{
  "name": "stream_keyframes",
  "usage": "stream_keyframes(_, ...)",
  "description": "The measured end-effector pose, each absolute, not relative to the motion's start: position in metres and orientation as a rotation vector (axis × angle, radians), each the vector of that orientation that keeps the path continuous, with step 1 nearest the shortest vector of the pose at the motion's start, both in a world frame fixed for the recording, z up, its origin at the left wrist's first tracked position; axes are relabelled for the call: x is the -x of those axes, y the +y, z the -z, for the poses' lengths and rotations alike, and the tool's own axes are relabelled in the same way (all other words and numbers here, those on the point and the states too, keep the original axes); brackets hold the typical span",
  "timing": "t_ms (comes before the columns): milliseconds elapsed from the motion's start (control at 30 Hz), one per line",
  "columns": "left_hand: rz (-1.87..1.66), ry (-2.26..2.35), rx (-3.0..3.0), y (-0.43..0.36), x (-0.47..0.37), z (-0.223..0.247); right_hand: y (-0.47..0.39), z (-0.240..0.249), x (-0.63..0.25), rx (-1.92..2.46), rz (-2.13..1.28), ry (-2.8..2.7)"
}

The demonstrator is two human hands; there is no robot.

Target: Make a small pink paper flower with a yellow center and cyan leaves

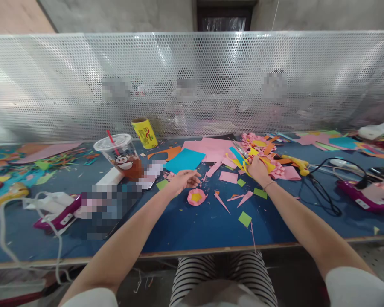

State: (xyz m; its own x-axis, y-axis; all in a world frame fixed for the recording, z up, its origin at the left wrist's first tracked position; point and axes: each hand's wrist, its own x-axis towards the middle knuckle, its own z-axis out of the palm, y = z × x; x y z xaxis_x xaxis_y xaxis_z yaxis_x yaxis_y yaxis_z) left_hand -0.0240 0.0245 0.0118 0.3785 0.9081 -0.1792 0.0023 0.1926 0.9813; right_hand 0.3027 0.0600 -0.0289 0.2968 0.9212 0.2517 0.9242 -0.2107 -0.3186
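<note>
My left hand (186, 181) hovers palm-in over the blue table with its fingers loosely apart and nothing in them. Just below it lies a small pink paper flower (196, 197) with a yellow centre. My right hand (258, 169) reaches into a heap of crumpled pink and yellow paper pieces (256, 143). Its fingers are bent closed among yellow parts; what they hold is hidden. A silvery metal tool (240, 148), perhaps scissors, lies against those fingers. Ahead of my hands are a blue paper sheet (185, 161) and large pink sheets (216, 148).
A plastic drink cup (124, 160) with a red straw stands left, near a yellow roll (145, 133). A yellow glue gun (296, 164) and black cable (323, 196) lie right. Purple power strips (365, 197) sit at both sides. A perforated metal screen (192, 85) rises behind.
</note>
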Motion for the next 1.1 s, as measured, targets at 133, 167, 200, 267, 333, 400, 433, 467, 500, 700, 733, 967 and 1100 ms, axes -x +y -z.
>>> stream_keyframes(133, -0.801, 1.023, -1.235, 0.023, 0.023, -0.011, 0.061, 0.029, -0.303, 2.115, 0.013, -1.640)
stream_keyframes(167, -0.804, 1.027, -1.243, 0.024, 0.023, -0.011, 0.061, 0.030, -0.304, 2.098, 0.024, -1.639)
stream_keyframes(200, -0.808, 1.028, -1.251, 0.024, 0.024, -0.010, 0.061, 0.030, -0.304, 2.082, 0.031, -1.638)
stream_keyframes(267, -0.823, 1.025, -1.269, 0.026, 0.024, -0.008, 0.061, 0.030, -0.304, 2.058, 0.035, -1.632)
stream_keyframes(333, -0.837, 1.027, -1.285, 0.027, 0.025, -0.006, 0.060, 0.030, -0.303, 2.048, 0.033, -1.625)
stream_keyframes(400, -0.847, 1.038, -1.299, 0.028, 0.025, -0.005, 0.060, 0.030, -0.302, 2.056, 0.047, -1.619)
stream_keyframes(433, -0.851, 1.048, -1.307, 0.028, 0.024, -0.005, 0.061, 0.030, -0.301, 2.070, 0.057, -1.614)
stream_keyframes(467, -0.856, 1.060, -1.318, 0.028, 0.024, -0.005, 0.061, 0.030, -0.300, 2.087, 0.067, -1.611)
stream_keyframes(500, -0.862, 1.077, -1.333, 0.028, 0.023, -0.005, 0.062, 0.031, -0.299, 2.107, 0.077, -1.605)
stream_keyframes(700, -0.884, 1.160, -1.508, 0.025, 0.021, -0.009, 0.068, 0.036, -0.295, 2.183, 0.092, -1.554)
stream_keyframes(733, -0.882, 1.157, -1.536, 0.025, 0.021, -0.009, 0.068, 0.036, -0.295, 2.187, 0.063, -1.538)
stream_keyframes(967, -0.870, 1.170, -1.655, 0.030, 0.022, -0.006, 0.060, 0.030, -0.301, 2.027, -0.085, -1.401)
stream_keyframes(1100, -0.952, 1.195, -1.722, 0.027, 0.022, -0.009, 0.050, 0.018, -0.297, 1.790, -0.131, -1.247)
